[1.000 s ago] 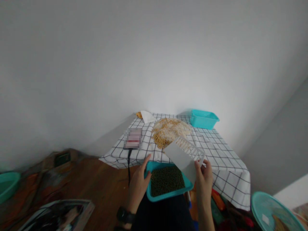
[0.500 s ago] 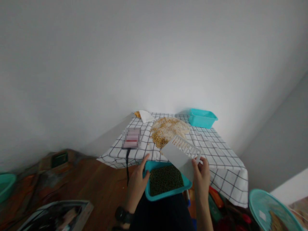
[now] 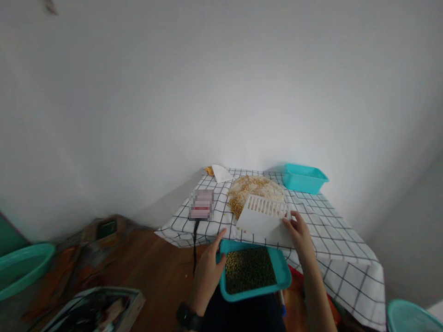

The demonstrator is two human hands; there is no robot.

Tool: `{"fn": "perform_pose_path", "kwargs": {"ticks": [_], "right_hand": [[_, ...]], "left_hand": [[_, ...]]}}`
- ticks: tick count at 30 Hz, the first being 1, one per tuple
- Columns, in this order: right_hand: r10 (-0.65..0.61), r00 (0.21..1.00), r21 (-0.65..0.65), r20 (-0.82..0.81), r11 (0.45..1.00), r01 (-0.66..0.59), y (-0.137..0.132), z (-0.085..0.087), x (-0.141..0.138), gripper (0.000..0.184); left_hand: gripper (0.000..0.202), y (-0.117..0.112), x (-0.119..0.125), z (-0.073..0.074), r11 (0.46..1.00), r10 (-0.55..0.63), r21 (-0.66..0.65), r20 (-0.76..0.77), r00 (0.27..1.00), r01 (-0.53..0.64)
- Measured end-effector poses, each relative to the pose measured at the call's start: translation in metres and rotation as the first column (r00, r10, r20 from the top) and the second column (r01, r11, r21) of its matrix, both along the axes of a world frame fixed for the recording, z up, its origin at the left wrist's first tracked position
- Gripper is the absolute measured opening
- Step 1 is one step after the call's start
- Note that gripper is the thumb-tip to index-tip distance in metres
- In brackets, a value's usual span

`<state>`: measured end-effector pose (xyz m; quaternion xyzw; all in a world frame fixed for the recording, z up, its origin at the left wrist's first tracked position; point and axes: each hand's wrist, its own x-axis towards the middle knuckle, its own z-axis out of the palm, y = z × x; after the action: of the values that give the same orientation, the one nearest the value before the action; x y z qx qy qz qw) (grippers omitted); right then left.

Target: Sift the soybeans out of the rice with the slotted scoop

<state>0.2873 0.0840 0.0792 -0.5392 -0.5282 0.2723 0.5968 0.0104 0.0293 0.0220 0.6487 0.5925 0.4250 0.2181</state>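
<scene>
A turquoise plastic basin (image 3: 284,269) rests on my lap at the table's front edge. It holds small dark green beans (image 3: 254,269), paler and yellowish along the left side. My left hand (image 3: 210,265) grips the basin's left rim, thumb over the inside and index finger stretched along the outside. Between the thumb and fingers of my right hand (image 3: 297,228) is a white slotted plastic plate (image 3: 261,220), held by its right edge. The plate is over the table's front part, slots facing away from me. Just behind it spreads a pile of yellow beans (image 3: 249,183), partly hidden by the plate.
A second turquoise basin (image 3: 304,180) stands at the back right of the checked tablecloth (image 3: 332,230). A white cloth or paper (image 3: 221,174) lies at the back left, a blurred package (image 3: 201,204) nearer. Floor items include a box (image 3: 104,309) and a green tub (image 3: 24,265).
The white plate has moved from a tilt above the basin's right side to a more level place over the table. More pale beans show in the basin's left side. The view has shifted left.
</scene>
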Motion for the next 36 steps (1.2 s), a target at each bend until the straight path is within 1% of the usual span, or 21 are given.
{"fn": "perform_pose_path", "kwargs": {"ticks": [2,5,6,9,10,11,13,15,16,18,19,22,25,27,29,31,33,35,36], "right_hand": [[0.028,1.0,0.001,0.011,1.0,-0.028,0.002,0.004,0.001,0.051],[0.049,0.999,0.007,0.022,0.999,-0.049,-0.001,0.004,0.005,0.05],[0.053,0.998,0.004,0.029,0.999,-0.053,-0.004,0.003,0.007,0.05],[0.051,0.997,-0.032,0.051,0.998,-0.049,-0.022,0.002,0.017,0.047],[0.019,0.998,-0.04,0.053,0.999,-0.017,-0.031,0.003,0.02,0.047],[-0.038,0.998,-0.036,0.058,0.999,0.041,-0.04,0.005,0.024,0.048],[-0.171,0.984,0.016,0.044,0.985,0.171,-0.06,0.01,0.029,0.05],[-0.334,0.942,0.075,0.025,0.941,0.331,-0.079,0.014,0.031,0.049],[-0.381,0.923,0.078,0.055,0.923,0.376,-0.088,0.015,0.031,0.047],[-0.39,0.904,0.041,0.175,0.92,0.389,-0.101,0.014,0.029,0.044],[-0.395,0.896,0.022,0.201,0.917,0.399,-0.105,0.013,0.027,0.044],[-0.411,0.896,0.017,0.169,0.91,0.414,-0.113,0.007,0.022,0.048],[-0.432,0.889,0.002,0.151,0.9,0.437,-0.117,0.008,0.017,0.049],[-0.481,0.867,-0.01,0.134,0.874,0.486,-0.119,0.011,0.015,0.048],[-0.533,0.844,0.011,0.053,0.846,0.533,-0.121,0.014,0.014,0.05],[-0.553,0.833,0.037,-0.01,0.832,0.553,-0.122,0.015,0.011,0.052],[-0.534,0.845,0.023,0.027,0.845,0.534,-0.122,0.015,0.008,0.051],[-0.516,0.851,-0.034,0.099,0.853,0.521,-0.123,0.014,0.005,0.049],[-0.513,0.852,-0.055,0.108,0.852,0.52,-0.123,0.014,0.004,0.049]], "left_hand": [[0.064,-0.001,0.0,0.003,1.0,-0.001,-0.017,0.001,1.0,0.001],[0.061,-0.003,0.0,0.007,1.0,-0.012,-0.013,-0.009,1.0,0.012],[0.06,-0.003,0.0,0.008,1.0,-0.021,-0.012,-0.009,1.0,0.021],[0.058,-0.001,0.001,0.007,1.0,0.004,-0.014,-0.026,1.0,-0.004],[0.057,0.001,0.001,0.007,1.0,0.012,-0.015,-0.025,1.0,-0.013],[0.057,0.002,0.001,0.006,1.0,0.016,-0.015,-0.022,1.0,-0.016],[0.056,0.003,0.002,0.005,1.0,0.01,-0.013,-0.012,1.0,-0.01],[0.057,0.004,0.002,0.004,1.0,0.009,-0.015,-0.007,1.0,-0.009],[0.057,0.004,0.002,0.004,1.0,0.009,-0.019,-0.006,1.0,-0.009],[0.058,0.004,0.001,0.003,1.0,0.016,-0.027,-0.009,1.0,-0.016],[0.059,0.004,0.001,0.002,0.999,0.017,-0.029,-0.01,1.0,-0.018],[0.059,0.003,0.001,0.0,1.0,0.02,-0.014,-0.005,1.0,-0.02],[0.058,0.002,0.002,0.002,0.999,0.029,0.021,-0.008,1.0,-0.029],[0.058,0.001,0.003,0.005,0.999,0.035,0.023,-0.012,0.999,-0.035],[0.059,-0.001,0.004,0.008,1.0,0.026,0.001,-0.014,1.0,-0.026],[0.06,-0.003,0.004,0.012,1.0,0.009,-0.023,-0.009,1.0,-0.009],[0.061,-0.004,0.004,0.015,0.999,-0.002,-0.04,0.0,1.0,0.002],[0.062,-0.005,0.003,0.017,0.998,0.01,-0.055,-0.009,1.0,-0.01],[0.063,-0.006,0.003,0.017,0.998,0.013,-0.067,-0.019,1.0,-0.014]]}}
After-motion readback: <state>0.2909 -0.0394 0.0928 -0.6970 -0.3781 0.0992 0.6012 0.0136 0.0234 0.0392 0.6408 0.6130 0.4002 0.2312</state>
